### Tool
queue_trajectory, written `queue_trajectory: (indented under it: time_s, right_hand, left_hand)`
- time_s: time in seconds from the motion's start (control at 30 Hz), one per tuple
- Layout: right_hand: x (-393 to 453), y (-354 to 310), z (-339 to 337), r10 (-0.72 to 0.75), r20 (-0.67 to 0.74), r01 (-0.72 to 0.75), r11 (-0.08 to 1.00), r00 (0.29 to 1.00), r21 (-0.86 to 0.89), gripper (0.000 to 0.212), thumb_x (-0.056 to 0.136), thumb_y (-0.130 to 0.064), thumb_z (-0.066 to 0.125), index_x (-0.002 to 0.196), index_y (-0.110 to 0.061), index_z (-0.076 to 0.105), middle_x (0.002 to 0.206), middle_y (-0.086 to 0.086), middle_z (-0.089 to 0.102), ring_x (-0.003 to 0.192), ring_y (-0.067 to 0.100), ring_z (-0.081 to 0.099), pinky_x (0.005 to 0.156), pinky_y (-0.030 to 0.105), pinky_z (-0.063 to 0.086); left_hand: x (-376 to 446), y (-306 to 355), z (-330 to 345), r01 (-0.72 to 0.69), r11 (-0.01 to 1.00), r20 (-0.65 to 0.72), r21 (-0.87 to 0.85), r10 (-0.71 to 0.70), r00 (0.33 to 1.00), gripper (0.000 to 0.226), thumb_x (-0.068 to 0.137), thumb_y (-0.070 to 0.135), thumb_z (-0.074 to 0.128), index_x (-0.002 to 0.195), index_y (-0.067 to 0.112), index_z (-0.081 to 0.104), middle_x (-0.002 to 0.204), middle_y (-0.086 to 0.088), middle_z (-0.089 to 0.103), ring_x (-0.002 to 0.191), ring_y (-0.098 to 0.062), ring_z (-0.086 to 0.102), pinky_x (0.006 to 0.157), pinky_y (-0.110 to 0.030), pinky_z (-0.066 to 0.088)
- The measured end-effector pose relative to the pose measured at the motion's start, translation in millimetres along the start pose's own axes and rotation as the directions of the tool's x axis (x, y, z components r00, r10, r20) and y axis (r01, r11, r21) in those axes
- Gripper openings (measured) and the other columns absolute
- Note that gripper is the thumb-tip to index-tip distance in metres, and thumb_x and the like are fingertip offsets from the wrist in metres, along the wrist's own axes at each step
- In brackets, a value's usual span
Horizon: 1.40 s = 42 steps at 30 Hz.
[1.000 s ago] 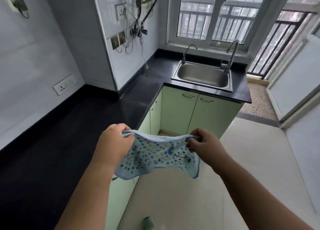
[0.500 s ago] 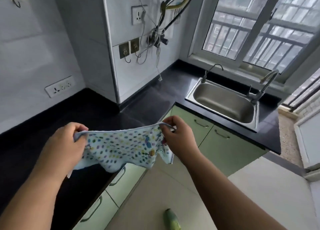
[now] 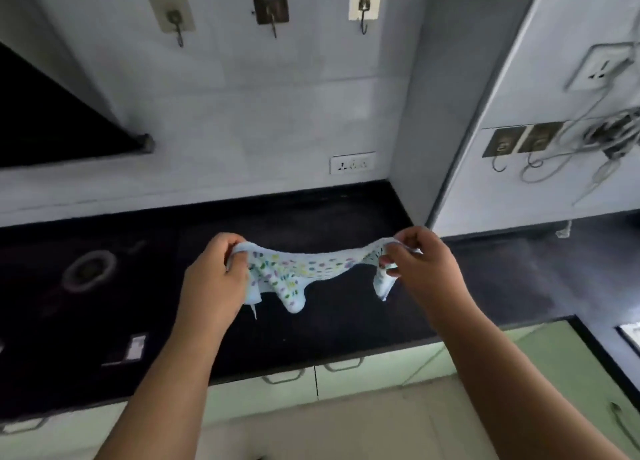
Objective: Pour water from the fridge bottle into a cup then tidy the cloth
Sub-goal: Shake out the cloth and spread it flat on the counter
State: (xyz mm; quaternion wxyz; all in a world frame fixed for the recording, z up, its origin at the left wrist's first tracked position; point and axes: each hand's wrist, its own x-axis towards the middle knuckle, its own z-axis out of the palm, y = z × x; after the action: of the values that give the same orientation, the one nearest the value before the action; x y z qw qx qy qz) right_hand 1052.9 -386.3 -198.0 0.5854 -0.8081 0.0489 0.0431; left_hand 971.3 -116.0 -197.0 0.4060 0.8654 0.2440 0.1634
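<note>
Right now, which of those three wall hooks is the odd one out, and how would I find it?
Start at the pale tiled wall above the black countertop. Three stick-on hooks run in a row near its top. The middle hook is the odd one: its backing plate is dark brown, while the left hook and the right hook have light plates.

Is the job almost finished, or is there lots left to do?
Near the end, it seems. No bottle or cup is in view, so pouring can't be checked. The left hand and right hand stretch the spotted cloth above the black counter. Left: put it away, perhaps on a wall hook.
</note>
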Motion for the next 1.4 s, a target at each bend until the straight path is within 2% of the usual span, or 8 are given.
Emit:
queue_trajectory:
  time_s: [0.07,0.17,0.43,0.67,0.83,1.17,1.3,1.4]
  right_hand:
    - [3,-4,11,-0.023,0.045,0.023,1.000,0.999,-0.013,0.019,0.095,-0.005,0.058,0.092,-0.021,0.067,0.087,0.001,0.078,0.085,0.021,0.078,0.059,0.033,0.058]
    - [4,-6,31,-0.064,0.035,0.063,0.997,0.997,0.037,0.022,0.098,-0.002,0.058,0.093,-0.021,0.067,0.087,-0.004,0.079,0.084,0.014,0.080,0.070,0.028,0.058]
    - [-3,5,79,-0.121,-0.080,0.116,0.991,0.989,-0.058,0.022,0.106,-0.013,0.057,0.097,-0.031,0.065,0.082,-0.006,0.078,0.079,0.011,0.078,0.063,0.031,0.063]
    - [5,0,101,-0.132,-0.185,0.124,0.991,0.974,-0.053,0.033,0.104,-0.005,0.052,0.087,-0.032,0.059,0.090,-0.021,0.076,0.080,0.013,0.078,0.072,0.037,0.063]
    - [7,1,94,-0.199,-0.181,0.204,0.979,0.963,0.009,0.036,0.100,0.006,0.047,0.087,-0.027,0.055,0.107,-0.013,0.074,0.075,0.012,0.079,0.071,0.033,0.060]
    - [29,-14,66,-0.372,-0.219,0.390,0.920,0.902,0.045,0.042,0.098,0.007,0.050,0.088,-0.033,0.054,0.112,-0.003,0.073,0.075,0.019,0.076,0.067,0.025,0.059]
    - [89,-17,82,-0.478,-0.146,0.455,0.875,0.866,-0.168,0.033,0.096,0.001,0.056,0.095,-0.031,0.062,0.109,-0.001,0.070,0.088,0.020,0.070,0.077,0.026,0.054]
    - [155,3,116,-0.292,0.157,0.332,0.834,0.943,-0.441,0.034,0.096,0.002,0.053,0.116,-0.021,0.070,0.145,0.002,0.057,0.120,0.022,0.063,0.084,0.015,0.047]
  left_hand:
    - [-1,-11,-17,-0.026,0.996,-0.101,0.086,0.035,0.994,0.012,0.104,0.027,0.054,0.108,0.030,0.064,0.102,0.010,0.067,0.092,-0.016,0.067,0.073,-0.032,0.051]
    - [0,-29,-38,-0.009,0.977,-0.169,0.213,0.046,0.985,0.018,0.105,0.038,0.051,0.107,0.026,0.065,0.099,0.007,0.065,0.088,-0.019,0.064,0.075,-0.040,0.054]
    - [41,-71,-50,0.026,0.935,-0.046,0.355,-0.010,0.999,0.035,0.105,0.047,0.045,0.081,0.022,0.050,0.071,0.001,0.061,0.066,-0.021,0.062,0.058,-0.040,0.052]
    - [89,-83,-35,-0.189,0.930,0.018,0.316,0.193,0.981,0.020,0.105,0.033,0.053,0.108,0.018,0.065,0.097,0.007,0.055,0.089,-0.018,0.059,0.071,-0.031,0.043]
    - [70,-74,-34,-0.159,0.930,-0.127,0.331,0.211,0.969,0.025,0.105,0.033,0.051,0.119,0.019,0.066,0.104,0.002,0.056,0.088,-0.025,0.062,0.062,-0.036,0.049]
    - [72,-42,-34,-0.208,0.865,-0.313,0.457,0.376,0.872,0.023,0.092,0.030,0.064,0.096,0.013,0.079,0.083,-0.003,0.062,0.073,-0.028,0.059,0.062,-0.038,0.046]
    - [138,-48,-10,-0.260,0.821,-0.231,0.508,0.420,0.877,0.026,0.097,0.035,0.066,0.106,0.014,0.077,0.095,-0.008,0.063,0.089,-0.034,0.063,0.070,-0.045,0.054]
    - [185,-74,26,-0.189,0.783,-0.104,0.593,0.308,0.946,0.037,0.095,0.033,0.069,0.127,0.017,0.068,0.119,-0.012,0.060,0.110,-0.039,0.057,0.084,-0.048,0.053]
